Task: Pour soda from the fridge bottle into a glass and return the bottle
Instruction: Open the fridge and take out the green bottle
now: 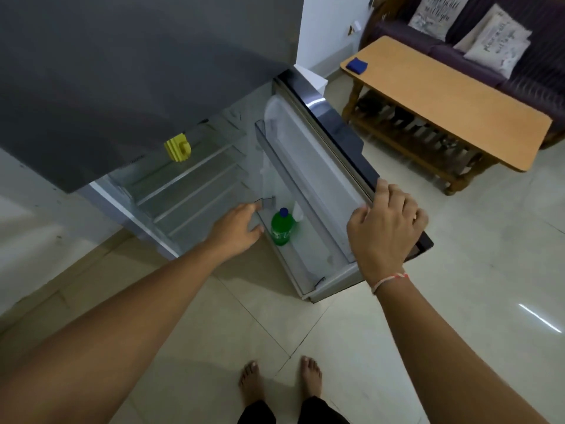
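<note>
Fridge [128,71]: grey body fills the upper left of the view; lower compartment stands open, showing bare glass shelves [189,182].

Floor [336,347]: pale tiles, with two bare feet [281,381] at the bottom edge.

Sofa [458,47]: dark, at upper right, carrying two printed cushions [495,41].

Tabletop [443,96]: light wood on a darker slatted frame, in front of the sofa. A small blue item [356,65] lies at its near-left corner.

Door [330,166]: swung open to the right of the compartment, inner side facing the person. An upper door bin sits near the hinge end; a lower bin [305,264] runs along the bottom.

Right hand [385,228]: fingers curled over the top outer edge of the door, gripping it. A thin pink and white band [389,280] circles the wrist.

Left hand [237,229]: extended toward the lower bin, fingers relaxed and fairly wide, holding nothing. The thumb is just beside the bottle, not touching it.

Bottle [282,229]: green, with a blue cap [284,212], upright at the hinge end of the lower bin. A pale object behind it cannot be identified.

Yellow item [178,151]: small, on the upper shelf, just under the edge of the grey body.
</note>
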